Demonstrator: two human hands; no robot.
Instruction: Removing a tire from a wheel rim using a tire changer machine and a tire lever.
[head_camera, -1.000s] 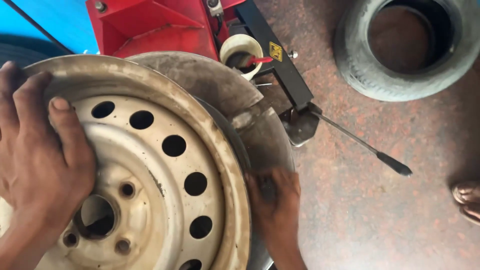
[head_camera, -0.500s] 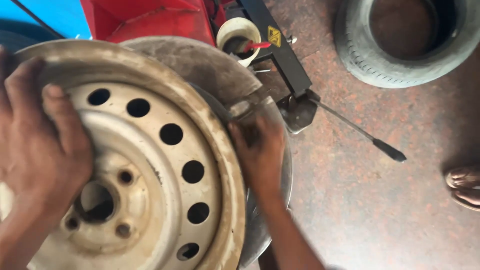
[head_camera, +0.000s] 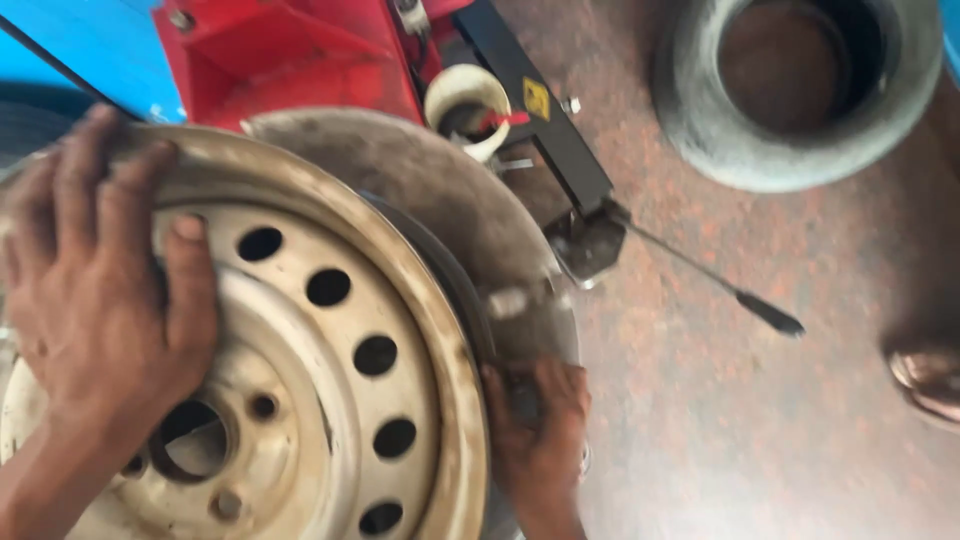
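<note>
1. Fingers of the left hand (head_camera: 100, 300) spreading flat over the dished face of the steel wheel rim (head_camera: 330, 380), thumb pressing near the ring of round vent holes, palm bearing on the metal rather than closing around anything.
2. Fingers of the right hand (head_camera: 540, 430) curling over the rear edge of the rim, gripping it from behind; fingertips hidden behind the metal, so how far round they are reaching cannot be told.
3. Judging progress: rim already bare, no tyre on it, a loose tyre (head_camera: 800, 90) lying flat on the floor well beyond the rim; rim being held tilted on edge between both hands, not yet set down flat or clamped.
4. Standing just behind the rim: red tyre machine (head_camera: 290, 60), its black arm (head_camera: 540, 130) and a small cream pot (head_camera: 467, 105).
5. Lying on the floor (head_camera: 760, 440) beyond the rim's right edge: thin rod with a dark handle (head_camera: 720, 285).
</note>
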